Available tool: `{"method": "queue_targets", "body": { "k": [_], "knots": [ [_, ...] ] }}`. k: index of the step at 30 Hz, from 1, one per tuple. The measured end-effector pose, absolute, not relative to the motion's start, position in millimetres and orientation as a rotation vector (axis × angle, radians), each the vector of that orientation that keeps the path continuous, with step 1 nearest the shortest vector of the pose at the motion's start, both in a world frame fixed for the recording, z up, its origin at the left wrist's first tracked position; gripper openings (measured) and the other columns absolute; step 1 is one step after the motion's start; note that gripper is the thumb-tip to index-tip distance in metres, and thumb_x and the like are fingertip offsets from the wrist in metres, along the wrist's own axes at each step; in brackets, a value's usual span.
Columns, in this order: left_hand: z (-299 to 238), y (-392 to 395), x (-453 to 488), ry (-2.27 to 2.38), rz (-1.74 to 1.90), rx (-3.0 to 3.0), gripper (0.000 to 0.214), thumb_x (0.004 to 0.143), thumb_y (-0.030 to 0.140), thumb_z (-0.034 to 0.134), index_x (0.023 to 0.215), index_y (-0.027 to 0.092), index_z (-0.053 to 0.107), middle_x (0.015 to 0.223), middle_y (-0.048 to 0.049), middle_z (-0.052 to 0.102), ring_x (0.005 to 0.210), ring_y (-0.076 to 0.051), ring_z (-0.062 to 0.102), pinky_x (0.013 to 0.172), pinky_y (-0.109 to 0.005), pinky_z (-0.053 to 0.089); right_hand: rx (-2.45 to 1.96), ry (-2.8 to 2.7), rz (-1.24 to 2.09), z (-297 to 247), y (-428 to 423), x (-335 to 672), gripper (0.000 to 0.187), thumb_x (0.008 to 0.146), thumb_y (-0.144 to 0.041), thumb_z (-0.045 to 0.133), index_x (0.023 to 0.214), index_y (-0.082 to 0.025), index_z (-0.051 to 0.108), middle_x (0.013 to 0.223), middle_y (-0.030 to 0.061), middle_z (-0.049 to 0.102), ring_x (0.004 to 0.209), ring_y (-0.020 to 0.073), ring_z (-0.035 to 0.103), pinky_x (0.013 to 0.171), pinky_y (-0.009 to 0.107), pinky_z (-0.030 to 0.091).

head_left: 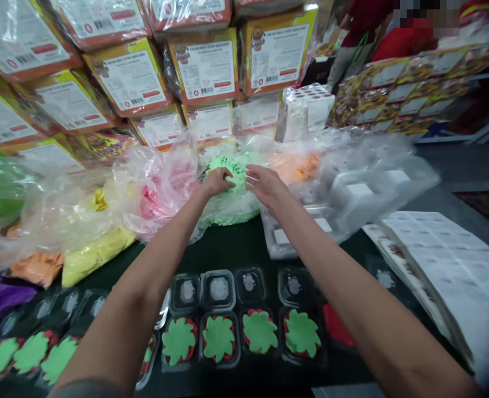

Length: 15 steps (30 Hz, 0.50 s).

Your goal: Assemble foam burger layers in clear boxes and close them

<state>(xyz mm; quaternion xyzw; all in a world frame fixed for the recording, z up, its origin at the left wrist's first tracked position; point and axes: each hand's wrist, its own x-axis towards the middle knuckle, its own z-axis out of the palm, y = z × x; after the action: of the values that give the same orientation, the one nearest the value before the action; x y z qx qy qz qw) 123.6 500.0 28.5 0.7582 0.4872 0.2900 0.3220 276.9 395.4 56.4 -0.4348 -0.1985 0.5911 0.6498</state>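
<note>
Both my hands reach to a clear plastic bag of light-green pieces point(232, 214) at the back of the table. My left hand point(217, 182) is at the bag's mouth, fingers loosely curved and a gap between thumb and fingers; I see nothing held in it. Facing it, my right hand point(266, 185) has its fingers stretched out and apart, also with nothing visible in it. Nearer to me stand several opened clear clamshell boxes, each with a green leaf-shaped piece point(218, 338) over red. In one box at the right, a red piece point(338, 325) shows without green on top.
Bags with pink pieces point(155, 202) and yellow pieces point(97, 254) lie to the left. Clear plastic trays point(280, 235) are at the right, beside white printed sheets point(439, 260). Stacked, wrapped cartons point(205, 66) wall off the back. People in red point(406, 41) are beyond.
</note>
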Motion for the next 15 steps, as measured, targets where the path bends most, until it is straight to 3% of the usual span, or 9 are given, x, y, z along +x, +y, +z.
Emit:
{"method": "queue_targets", "body": {
  "k": [5,10,12,15],
  "knots": [
    [46.7,501.5,102.5,1.177,0.917,1.79,0.029,0.072,0.023,0.08,0.096,0.015,0.067,0.074,0.0011,0.063,0.069,-0.013,0.062,0.073,-0.028,0.054,-1.0,-0.449,1.392,43.2,417.7,270.6,0.019,0.074,-0.013,0.072,0.081,-0.025,0.06,0.073,-0.0063,0.057,0.077,0.0138,0.054,0.076,0.026,0.046],
    [67.1,486.7,92.7,0.878,0.873,1.312,0.032,0.076,0.026,0.082,0.101,0.015,0.064,0.086,-0.0036,0.069,0.076,-0.013,0.069,0.082,-0.03,0.058,-0.895,-0.529,1.612,55.8,436.5,249.9,0.017,0.083,-0.03,0.075,0.086,-0.022,0.061,0.077,0.0008,0.063,0.078,0.02,0.062,0.075,0.038,0.055],
    [67.1,480.1,93.6,0.945,0.879,1.288,0.034,0.077,0.024,0.082,0.103,0.015,0.062,0.082,-0.0024,0.067,0.072,-0.013,0.069,0.078,-0.03,0.058,-0.854,-0.53,1.625,58.6,441.6,244.8,0.015,0.084,-0.025,0.074,0.089,-0.022,0.06,0.075,-0.0005,0.063,0.073,0.0186,0.062,0.073,0.038,0.057],
    [62.7,468.8,98.8,1.019,0.989,1.314,0.049,0.076,0.024,0.083,0.117,0.017,0.058,0.087,-0.0009,0.065,0.07,-0.01,0.066,0.077,-0.028,0.056,-0.822,-0.497,1.564,57.7,445.4,243.1,0.028,0.08,-0.012,0.073,0.099,-0.025,0.058,0.074,-0.0046,0.063,0.068,0.0152,0.061,0.07,0.034,0.058]
  ]
}}
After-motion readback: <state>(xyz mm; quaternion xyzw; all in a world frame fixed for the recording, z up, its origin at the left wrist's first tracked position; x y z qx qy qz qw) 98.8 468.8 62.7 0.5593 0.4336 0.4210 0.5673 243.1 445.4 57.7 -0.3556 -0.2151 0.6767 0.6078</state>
